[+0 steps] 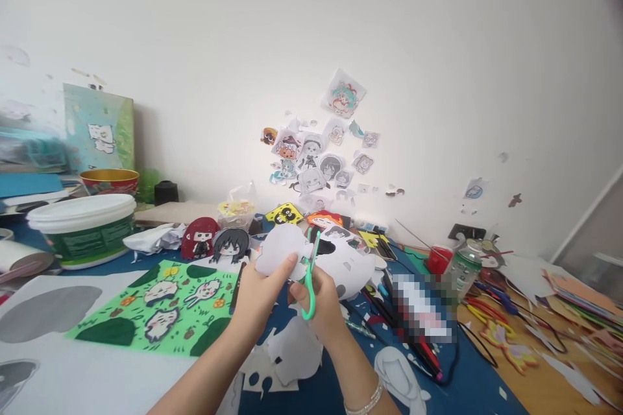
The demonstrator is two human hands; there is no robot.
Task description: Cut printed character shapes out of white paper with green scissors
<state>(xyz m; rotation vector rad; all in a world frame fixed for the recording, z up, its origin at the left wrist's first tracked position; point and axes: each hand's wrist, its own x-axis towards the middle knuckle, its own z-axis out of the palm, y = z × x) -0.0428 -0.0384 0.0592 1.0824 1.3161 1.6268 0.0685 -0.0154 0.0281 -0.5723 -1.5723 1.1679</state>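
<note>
My left hand (260,295) is closed on a white paper cutout (282,251), thumb on top, holding it up above the desk. My right hand (322,301) grips green-handled scissors (309,282), fingers through the loops, with the blades pointing up into the paper's right edge. More white paper (350,262) with black printed shapes hangs behind the scissors. Below the hands lie white paper offcuts (292,353) on the blue desk surface (467,382).
A green sheet with cat drawings (160,308) lies at left, beside cartoon figure cutouts (214,240). A white lidded bucket (82,227) stands far left. Pens, a red cup (439,258), a jar and paper scraps clutter the right. Drawings (316,155) are stuck on the wall.
</note>
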